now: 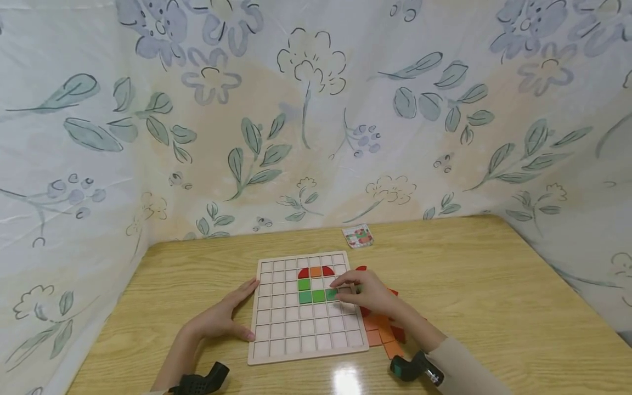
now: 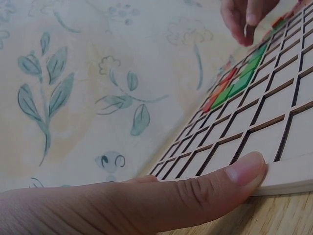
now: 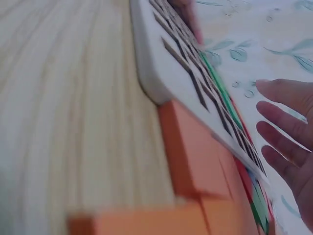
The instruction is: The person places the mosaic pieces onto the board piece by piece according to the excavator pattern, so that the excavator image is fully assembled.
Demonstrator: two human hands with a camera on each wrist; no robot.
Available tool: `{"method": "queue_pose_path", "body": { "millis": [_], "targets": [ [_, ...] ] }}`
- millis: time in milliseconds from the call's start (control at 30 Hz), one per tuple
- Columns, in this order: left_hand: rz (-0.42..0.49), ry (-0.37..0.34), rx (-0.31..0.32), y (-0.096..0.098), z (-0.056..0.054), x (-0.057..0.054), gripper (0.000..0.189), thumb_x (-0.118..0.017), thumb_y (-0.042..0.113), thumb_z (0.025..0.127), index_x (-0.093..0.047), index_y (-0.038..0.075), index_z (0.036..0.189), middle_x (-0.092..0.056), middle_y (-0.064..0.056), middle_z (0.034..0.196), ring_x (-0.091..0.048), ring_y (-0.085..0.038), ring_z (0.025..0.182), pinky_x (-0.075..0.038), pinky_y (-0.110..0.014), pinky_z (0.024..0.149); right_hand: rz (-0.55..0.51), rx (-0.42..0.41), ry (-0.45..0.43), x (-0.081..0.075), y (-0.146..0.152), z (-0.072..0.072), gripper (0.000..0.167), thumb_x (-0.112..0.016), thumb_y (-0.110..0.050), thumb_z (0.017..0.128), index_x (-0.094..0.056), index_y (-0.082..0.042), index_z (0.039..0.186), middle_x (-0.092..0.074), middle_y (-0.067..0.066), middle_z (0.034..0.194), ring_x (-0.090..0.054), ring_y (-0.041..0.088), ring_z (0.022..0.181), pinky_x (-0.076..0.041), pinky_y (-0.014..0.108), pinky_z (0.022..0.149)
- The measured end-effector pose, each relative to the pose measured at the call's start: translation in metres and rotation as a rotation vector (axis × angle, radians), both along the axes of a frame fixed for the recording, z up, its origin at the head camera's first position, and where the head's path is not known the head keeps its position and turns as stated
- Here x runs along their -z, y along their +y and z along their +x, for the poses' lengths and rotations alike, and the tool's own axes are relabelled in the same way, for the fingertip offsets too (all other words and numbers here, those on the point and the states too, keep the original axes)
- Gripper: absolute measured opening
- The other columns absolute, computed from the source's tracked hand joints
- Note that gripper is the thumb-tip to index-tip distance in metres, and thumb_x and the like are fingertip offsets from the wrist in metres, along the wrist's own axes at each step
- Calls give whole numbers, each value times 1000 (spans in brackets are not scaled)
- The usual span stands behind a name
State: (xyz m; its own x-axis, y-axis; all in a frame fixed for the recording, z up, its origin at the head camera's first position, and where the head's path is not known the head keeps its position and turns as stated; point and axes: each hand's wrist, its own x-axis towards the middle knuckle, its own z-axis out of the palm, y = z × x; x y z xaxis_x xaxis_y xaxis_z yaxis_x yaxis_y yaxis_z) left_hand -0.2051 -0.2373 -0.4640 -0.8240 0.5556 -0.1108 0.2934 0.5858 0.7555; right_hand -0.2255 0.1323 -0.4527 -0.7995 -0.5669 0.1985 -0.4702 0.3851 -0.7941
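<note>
A pale wooden grid board (image 1: 283,346) lies on the table. My left hand (image 1: 224,314) rests along its left edge, the thumb (image 2: 244,171) on the rim and the fingers spread farther up. My right hand (image 1: 362,291) is over the board's right part, fingertips close above a dark green tile (image 1: 332,294); its fingers (image 3: 283,120) are apart with nothing between them. In the grid sit an orange square tile (image 1: 316,271) between two red rounded tiles (image 1: 328,271), a bright green tile (image 1: 304,284) below the left one, and a row of green tiles (image 1: 318,295).
Loose orange tiles (image 1: 373,336) and red tiles lie in a pile against the board's right edge, partly hidden under my right forearm. A small picture card (image 1: 358,236) with a coloured pattern lies behind the board. Floral cloth (image 1: 316,164) hangs around the wooden table (image 1: 197,274).
</note>
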Motion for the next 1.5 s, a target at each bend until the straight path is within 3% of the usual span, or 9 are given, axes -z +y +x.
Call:
{"method": "queue_pose_path", "body": {
  "millis": [100,167,333,667,767,1033,1500],
  "targets": [
    [-5,-1,1,0,0,-1,113,-81,41,64,-12,12,149,-6,-14,155,-3,-42,139,-11,-66,103,-24,54,-68,1,11,-1,25,-70,-17,82,-68,-8,106,-68,3,104,-61,23,95,-49,36,84],
    [-7,-3,-1,0,-1,-1,113,-81,41,64,-13,12,149,-6,-15,155,-3,-42,139,-11,-66,103,-34,68,-78,10,21,-5,27,-70,-20,82,-67,-10,107,-68,2,105,-61,21,97,-50,34,85],
    [-12,1,-4,-1,-1,-2,113,-81,41,64,-13,11,149,-6,-15,154,-3,-42,138,-12,-67,103,-49,85,-53,11,40,-4,28,-69,-14,83,-65,-5,110,-67,9,105,-61,25,98,-50,37,84],
    [-6,5,2,-3,0,-2,113,-81,41,64,-13,11,149,-6,-15,154,-2,-42,138,-12,-67,102,-2,102,-77,-15,47,16,29,-65,3,82,-62,6,111,-65,20,106,-58,37,101,-44,50,91],
    [-6,3,5,-2,0,-2,112,-80,41,65,-13,11,149,-5,-15,154,-2,-43,138,-12,-68,102,5,107,-92,-13,47,15,29,-64,3,83,-62,5,111,-65,20,106,-58,36,102,-43,49,92],
    [-6,1,7,-1,2,-2,112,-80,40,65,-12,11,149,-5,-16,154,-2,-43,138,-11,-67,102,32,86,-19,13,55,1,24,-64,-4,85,-66,-7,109,-68,6,104,-61,24,98,-49,36,88],
    [5,-5,9,1,2,-3,112,-80,39,66,-12,11,149,-5,-16,154,-2,-43,138,-11,-67,102,116,108,102,14,53,-3,22,-67,-4,82,-68,-10,104,-69,-1,99,-63,15,94,-51,29,83]
  ]
}}
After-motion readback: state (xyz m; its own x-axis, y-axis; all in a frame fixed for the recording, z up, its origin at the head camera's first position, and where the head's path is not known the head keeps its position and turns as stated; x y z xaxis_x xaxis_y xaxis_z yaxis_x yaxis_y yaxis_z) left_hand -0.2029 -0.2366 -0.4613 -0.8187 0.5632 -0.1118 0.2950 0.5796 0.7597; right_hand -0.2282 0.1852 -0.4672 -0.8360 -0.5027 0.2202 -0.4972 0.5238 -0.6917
